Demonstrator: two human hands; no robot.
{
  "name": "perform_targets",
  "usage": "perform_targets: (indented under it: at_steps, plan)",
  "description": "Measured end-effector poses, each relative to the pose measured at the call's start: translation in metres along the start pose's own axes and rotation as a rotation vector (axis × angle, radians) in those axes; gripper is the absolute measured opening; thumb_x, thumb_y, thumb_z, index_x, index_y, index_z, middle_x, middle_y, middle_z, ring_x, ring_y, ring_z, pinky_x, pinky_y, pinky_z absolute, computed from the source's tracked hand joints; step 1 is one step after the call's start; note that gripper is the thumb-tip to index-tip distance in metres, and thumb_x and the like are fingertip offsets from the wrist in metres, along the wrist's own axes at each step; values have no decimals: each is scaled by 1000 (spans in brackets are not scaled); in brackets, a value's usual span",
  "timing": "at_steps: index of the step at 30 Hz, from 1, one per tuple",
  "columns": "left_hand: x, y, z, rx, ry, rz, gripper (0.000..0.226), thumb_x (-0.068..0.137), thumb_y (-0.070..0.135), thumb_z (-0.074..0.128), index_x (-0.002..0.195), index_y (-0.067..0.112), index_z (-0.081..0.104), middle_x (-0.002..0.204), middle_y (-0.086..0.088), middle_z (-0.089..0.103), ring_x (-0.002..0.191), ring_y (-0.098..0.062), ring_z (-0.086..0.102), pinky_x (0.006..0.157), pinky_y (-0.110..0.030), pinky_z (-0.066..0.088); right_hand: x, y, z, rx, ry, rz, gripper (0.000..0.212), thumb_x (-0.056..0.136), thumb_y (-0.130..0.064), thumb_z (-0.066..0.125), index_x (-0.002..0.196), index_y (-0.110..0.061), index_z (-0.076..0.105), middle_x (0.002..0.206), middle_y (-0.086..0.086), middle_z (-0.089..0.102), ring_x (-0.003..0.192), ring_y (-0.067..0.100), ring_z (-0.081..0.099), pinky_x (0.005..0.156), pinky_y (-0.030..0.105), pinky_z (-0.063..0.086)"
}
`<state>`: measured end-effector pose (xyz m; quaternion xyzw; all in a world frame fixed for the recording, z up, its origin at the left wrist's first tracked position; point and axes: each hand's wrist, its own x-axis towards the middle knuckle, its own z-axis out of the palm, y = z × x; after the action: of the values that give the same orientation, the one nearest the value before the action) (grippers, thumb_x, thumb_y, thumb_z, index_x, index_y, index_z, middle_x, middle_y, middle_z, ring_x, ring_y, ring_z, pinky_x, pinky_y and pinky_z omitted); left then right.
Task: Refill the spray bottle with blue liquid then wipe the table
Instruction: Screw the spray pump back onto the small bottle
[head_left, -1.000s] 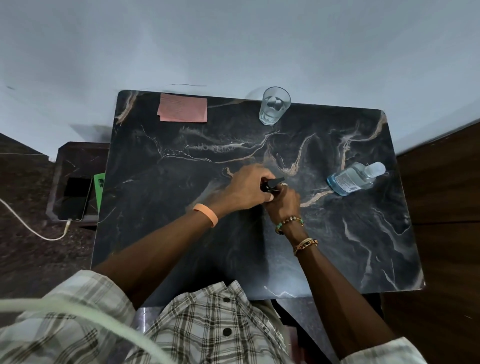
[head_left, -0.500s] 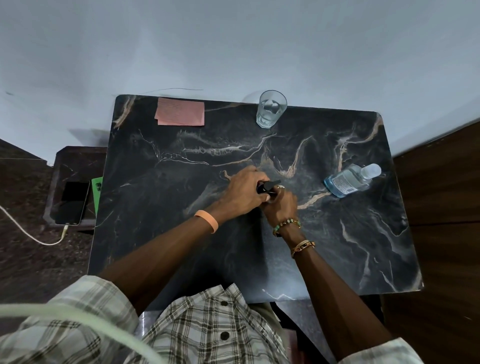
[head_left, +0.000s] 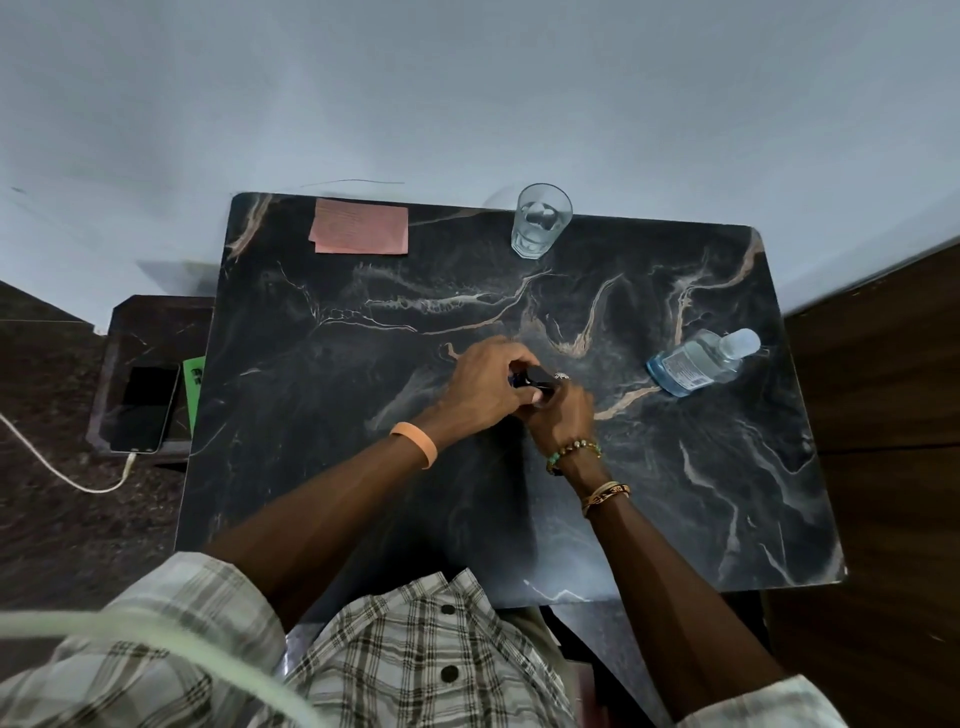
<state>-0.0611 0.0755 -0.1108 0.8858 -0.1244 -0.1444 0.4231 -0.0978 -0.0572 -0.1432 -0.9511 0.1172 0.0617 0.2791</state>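
- Left hand (head_left: 488, 387) clasps the top of the spray bottle (head_left: 532, 381), right hand (head_left: 563, 415) grips below; axis hidden.
- Blue bottle (head_left: 696, 364) lies sideways on the desk (head_left: 311, 415), cap pointing right.

A plain, pale grey-blue wall (head_left: 467, 93) fills the upper part of the view, dimly and evenly lit, with a soft shadow (head_left: 171, 270) on it just left of the table. The table (head_left: 322, 467) stands with its far edge close against that wall; its top is black marble with tan and white veins and rounded corners. To its left, lower down, sits a small dark stand (head_left: 150, 322) of similar stone, on a dark speckled floor (head_left: 57, 535). On the right, a dark brown wooden panel (head_left: 883, 415) runs alongside the table's edge.
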Motion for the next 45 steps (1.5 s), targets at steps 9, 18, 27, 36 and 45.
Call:
perform_targets:
  at_steps: [9,18,27,36,45]
  plan:
    - [1,0,1,52,-8,26,38,70,24,85,105,18,70,101,0,62,90,-15,56,83,-35,50,-1,-2,-1,45,13,17,32,69,-25,81,99,-21,72,66,-7,61,57,8,49,46,7,20]
    - [5,-7,3,52,-29,57,41,68,23,85,106,18,69,101,0,61,93,-16,56,84,-36,49,-1,0,0,62,7,10,32,69,-31,83,97,-22,72,67,-13,54,59,7,50,48,12,26]
    - [7,-12,3,2,-32,106,42,65,23,88,102,19,71,95,7,62,86,-11,58,78,-33,53,0,1,2,55,20,2,30,68,-29,82,95,-21,70,66,-12,55,56,5,48,48,9,24]
    - [6,-19,6,-14,-28,91,44,68,25,86,108,20,68,102,5,60,93,-11,58,82,-32,53,0,4,4,77,16,-26,36,71,-26,80,105,-23,70,80,-2,70,66,11,57,58,20,38]
    - [10,-19,5,4,-35,109,46,70,25,85,112,19,68,107,4,64,96,-11,59,84,-29,51,2,7,6,52,11,-33,38,71,-30,80,107,-21,70,84,1,71,68,12,58,55,19,37]
